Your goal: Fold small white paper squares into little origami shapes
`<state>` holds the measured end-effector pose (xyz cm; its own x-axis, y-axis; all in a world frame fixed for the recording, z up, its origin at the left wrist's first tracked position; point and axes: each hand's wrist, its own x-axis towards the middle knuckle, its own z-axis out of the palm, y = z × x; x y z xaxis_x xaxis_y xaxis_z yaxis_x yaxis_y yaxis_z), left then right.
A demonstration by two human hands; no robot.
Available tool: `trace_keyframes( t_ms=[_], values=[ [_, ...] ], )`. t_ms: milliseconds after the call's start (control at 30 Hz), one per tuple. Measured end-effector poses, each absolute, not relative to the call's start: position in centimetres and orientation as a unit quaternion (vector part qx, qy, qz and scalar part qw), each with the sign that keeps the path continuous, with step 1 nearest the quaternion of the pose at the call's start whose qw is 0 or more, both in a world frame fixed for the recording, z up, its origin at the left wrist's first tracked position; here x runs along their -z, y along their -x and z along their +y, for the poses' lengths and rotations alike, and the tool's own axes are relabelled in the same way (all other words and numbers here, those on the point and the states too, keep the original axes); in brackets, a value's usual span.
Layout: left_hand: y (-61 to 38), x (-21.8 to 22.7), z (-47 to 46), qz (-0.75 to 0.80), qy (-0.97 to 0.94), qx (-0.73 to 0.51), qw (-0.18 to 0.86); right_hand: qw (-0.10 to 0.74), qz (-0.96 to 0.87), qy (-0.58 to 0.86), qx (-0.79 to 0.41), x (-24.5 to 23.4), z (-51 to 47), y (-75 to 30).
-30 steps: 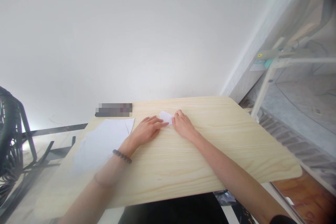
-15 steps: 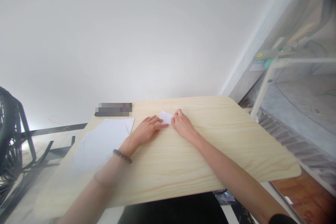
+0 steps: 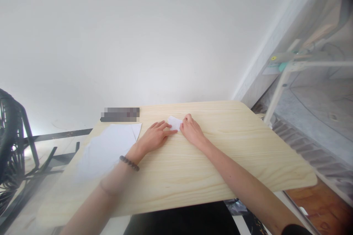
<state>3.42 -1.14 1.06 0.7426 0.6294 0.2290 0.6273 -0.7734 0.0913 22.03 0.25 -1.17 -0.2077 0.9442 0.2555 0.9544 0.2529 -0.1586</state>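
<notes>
Paper piece (image 3: 174,122) on table (image 3: 248,136) btwn L grip (image 3: 154,136) & R grip (image 3: 192,131), sheets (image 3: 110,142) at L, wall (image 3: 165,44) bhd

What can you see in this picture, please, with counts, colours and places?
small paper: 1, white, between the hands
paper sheets: several, white, table's left side
table: 1, pale wood, under hands
pixelated object: 1, dark, table's far left corner
wall: 1, white, behind table
chair: apparently 1, dark, far left
frame: 1, white, right of table
bracelet: 1, dark, left wrist
lap: 1, black-clad, below table's edge
left hand: 1, bare, touching small paper
right hand: 1, bare, holding small paper's end
</notes>
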Motion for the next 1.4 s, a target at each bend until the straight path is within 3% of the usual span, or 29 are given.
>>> trace_keyframes(
  t_ms=[400, 900, 1100, 1400],
  values=[
    [-3.4, -1.0, -1.2, 0.340, -0.932, -0.123, 0.008, 0.264, -0.789, 0.548, -0.083, 1.9, 0.1, -23.8],
    [-2.8, -1.0, -0.8, 0.328, -0.935, -0.131, 0.029, 0.251, -0.758, 0.524, -0.296, 0.4, 1.5, -25.7],
    [-2.3, -1.0, -0.6, 0.318, -0.938, -0.132, 0.034, 0.248, -0.758, 0.528, -0.292, 0.4, 1.3, -25.6],
    [-2.6, -0.9, -0.8, 0.325, -0.937, -0.121, 0.026, 0.258, -0.761, 0.579, -0.137, 1.8, 0.3, -23.4]
  ],
)
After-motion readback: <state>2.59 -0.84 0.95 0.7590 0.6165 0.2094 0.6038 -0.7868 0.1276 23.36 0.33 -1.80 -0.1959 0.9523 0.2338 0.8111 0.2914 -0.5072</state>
